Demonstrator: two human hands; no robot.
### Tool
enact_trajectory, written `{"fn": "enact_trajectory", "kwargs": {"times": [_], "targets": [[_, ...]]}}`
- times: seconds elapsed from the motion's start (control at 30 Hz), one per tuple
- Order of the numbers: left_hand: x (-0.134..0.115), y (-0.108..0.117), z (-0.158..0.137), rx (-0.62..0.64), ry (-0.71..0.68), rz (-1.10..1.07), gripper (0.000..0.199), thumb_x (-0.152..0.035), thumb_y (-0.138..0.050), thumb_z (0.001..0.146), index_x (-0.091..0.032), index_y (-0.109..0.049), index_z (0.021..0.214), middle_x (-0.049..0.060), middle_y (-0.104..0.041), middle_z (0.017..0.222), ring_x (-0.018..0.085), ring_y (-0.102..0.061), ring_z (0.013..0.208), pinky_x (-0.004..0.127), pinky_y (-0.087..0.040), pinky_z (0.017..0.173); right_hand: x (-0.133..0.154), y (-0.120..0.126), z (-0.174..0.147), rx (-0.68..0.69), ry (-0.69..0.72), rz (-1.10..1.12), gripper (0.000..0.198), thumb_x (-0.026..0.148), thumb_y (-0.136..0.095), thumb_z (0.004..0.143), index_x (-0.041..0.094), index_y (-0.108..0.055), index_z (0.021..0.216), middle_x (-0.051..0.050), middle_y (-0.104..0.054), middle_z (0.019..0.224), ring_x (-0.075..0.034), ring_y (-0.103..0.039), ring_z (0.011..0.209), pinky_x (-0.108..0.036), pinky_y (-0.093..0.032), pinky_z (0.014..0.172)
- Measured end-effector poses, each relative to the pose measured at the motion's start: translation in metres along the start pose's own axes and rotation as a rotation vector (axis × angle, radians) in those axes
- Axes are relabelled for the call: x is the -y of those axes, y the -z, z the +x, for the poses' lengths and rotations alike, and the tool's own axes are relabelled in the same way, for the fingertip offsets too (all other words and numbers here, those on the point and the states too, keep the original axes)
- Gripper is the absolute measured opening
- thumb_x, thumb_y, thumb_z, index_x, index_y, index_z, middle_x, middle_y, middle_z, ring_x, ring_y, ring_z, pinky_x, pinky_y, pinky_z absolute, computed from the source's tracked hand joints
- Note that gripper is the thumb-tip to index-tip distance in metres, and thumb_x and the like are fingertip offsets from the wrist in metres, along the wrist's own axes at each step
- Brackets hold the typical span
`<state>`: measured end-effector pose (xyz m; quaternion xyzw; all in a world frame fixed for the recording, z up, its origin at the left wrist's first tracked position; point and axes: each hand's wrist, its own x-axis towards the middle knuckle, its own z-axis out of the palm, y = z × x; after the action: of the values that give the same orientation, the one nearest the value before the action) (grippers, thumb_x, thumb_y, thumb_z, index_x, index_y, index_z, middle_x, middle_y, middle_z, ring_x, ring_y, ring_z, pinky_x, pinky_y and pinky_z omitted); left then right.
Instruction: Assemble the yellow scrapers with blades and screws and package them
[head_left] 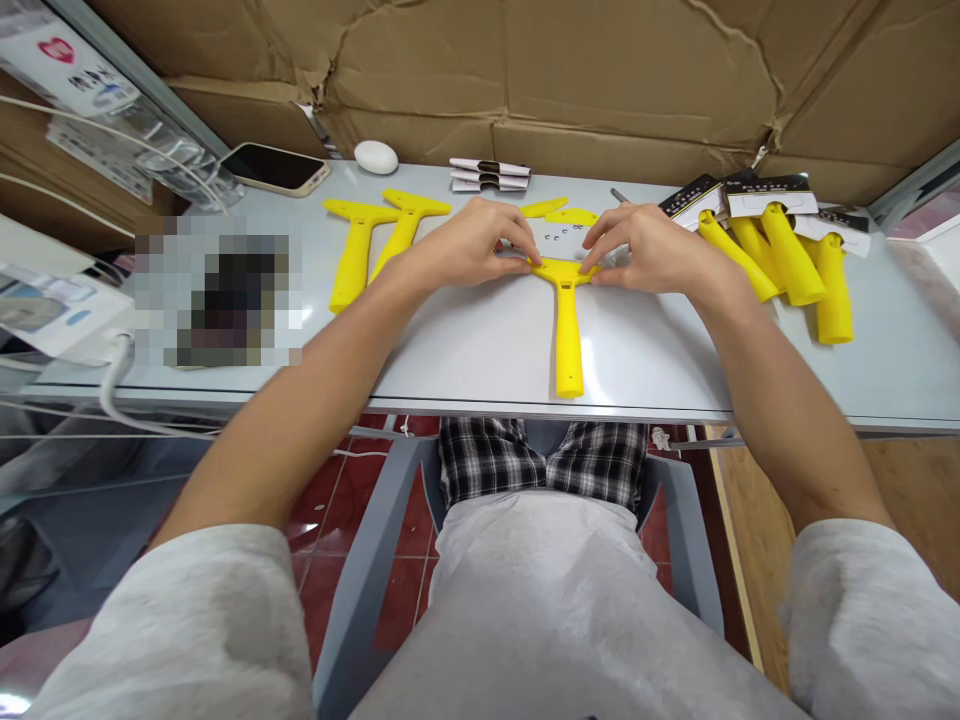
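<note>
Yellow T-shaped tool between left grip and right grip, handle on their near side. Both narrow, each pinching one end of the tool's head. Looks like a head-adjusting step; next move probably calls for even finger pressure. Two yellow tools left of grips, carded yellow handles right.

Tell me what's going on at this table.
A seated person has the left hand and right hand at opposite ends of the head of a yellow T-shaped tool, holding it by the fingertips with its handle pointing toward the person. Two more yellow T-shaped tools lie to the left. On the right are several yellow handles with black-and-white cards at their far ends.
</note>
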<state>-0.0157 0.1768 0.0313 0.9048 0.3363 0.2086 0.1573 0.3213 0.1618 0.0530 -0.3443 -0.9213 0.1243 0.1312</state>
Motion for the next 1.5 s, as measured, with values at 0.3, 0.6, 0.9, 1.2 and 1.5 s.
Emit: {"fn": "enact_trajectory", "kwargs": {"times": [0.3, 0.6, 0.9, 1.2, 1.5], "targets": [[0.003, -0.007, 0.001, -0.049, 0.002, 0.025, 0.022, -0.042, -0.086, 0.107, -0.026, -0.098, 0.116, 0.011, -0.087, 0.123, 0.033, -0.082, 0.122, 0.05, -0.062, 0.118, 0.001, -0.004, 0.001, -0.063, 0.001, -0.063, 0.043, 0.059, -0.073, 0.114, 0.024, -0.097, 0.125, -0.012, -0.083, 0.133, -0.03, -0.075, 0.125, -0.055, -0.057, 0.131], [-0.002, -0.006, 0.0, -0.076, 0.021, 0.09, 0.023, -0.034, -0.078, 0.107, -0.026, -0.096, 0.12, 0.012, -0.087, 0.13, 0.035, -0.081, 0.126, 0.054, -0.062, 0.122, 0.007, -0.004, 0.003, -0.084, -0.073, -0.095, 0.039, 0.052, -0.069, 0.115, 0.024, -0.096, 0.123, -0.012, -0.083, 0.135, -0.031, -0.075, 0.128, -0.055, -0.059, 0.131], [-0.069, 0.005, -0.038, -0.026, 0.131, 0.242, 0.047, -0.034, -0.061, 0.118, -0.017, -0.082, 0.156, 0.018, -0.081, 0.16, 0.041, -0.074, 0.154, 0.061, -0.054, 0.138, 0.045, 0.014, -0.032, -0.186, -0.248, -0.113, 0.055, 0.049, -0.055, 0.12, 0.018, -0.083, 0.155, -0.014, -0.078, 0.157, -0.036, -0.07, 0.152, -0.063, -0.054, 0.142], [-0.116, -0.055, -0.109, 0.039, 0.442, 0.283, 0.072, -0.042, -0.031, 0.13, -0.004, -0.047, 0.189, 0.023, -0.038, 0.201, 0.042, -0.031, 0.191, 0.068, -0.025, 0.157, 0.083, -0.062, -0.107, -0.048, -0.562, -0.181, 0.089, 0.057, -0.03, 0.124, -0.002, -0.044, 0.189, -0.025, -0.032, 0.197, -0.044, -0.03, 0.191, -0.072, -0.03, 0.159], [-0.115, -0.061, -0.109, -0.035, 0.432, 0.315, 0.07, -0.04, -0.026, 0.13, -0.006, -0.059, 0.181, 0.021, -0.046, 0.198, 0.038, -0.038, 0.189, 0.063, -0.03, 0.157, 0.089, -0.072, -0.107, -0.082, -0.568, -0.198, 0.086, 0.054, -0.024, 0.125, 0.004, -0.043, 0.192, -0.019, -0.03, 0.199, -0.04, -0.027, 0.193, -0.073, -0.026, 0.159]]}}
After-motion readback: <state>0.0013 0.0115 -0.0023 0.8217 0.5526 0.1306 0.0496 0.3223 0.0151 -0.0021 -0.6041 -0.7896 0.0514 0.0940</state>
